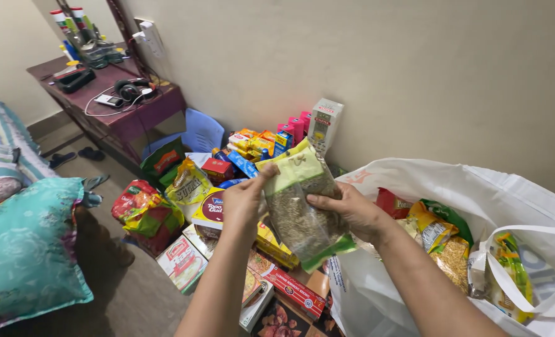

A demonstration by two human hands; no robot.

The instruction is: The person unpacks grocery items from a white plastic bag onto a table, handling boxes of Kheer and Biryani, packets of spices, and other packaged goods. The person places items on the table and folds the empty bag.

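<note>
Both hands are closed on a clear plastic pouch of small greenish-brown seeds with a pale green header (pixel 302 209), which is held up above the groceries on the floor. It is pinched near its upper left corner by the left hand (pixel 243 201), and its right edge is gripped by the right hand (pixel 352 212), fingers laid across the front.

Just right of the pouch, a large white plastic carrier bag (pixel 477 193) is seen standing open, with yellow and green snack packets (pixel 443 240) inside. Boxes and packets of groceries (pixel 190 206) are spread over the floor below and behind the hands, up to the wall. Farther left, a dark purple wooden desk (pixel 134 118) carrying black headphones (pixel 131 89) is seen, and a teal patterned pillow (pixel 28 243) lies at the left edge.
</note>
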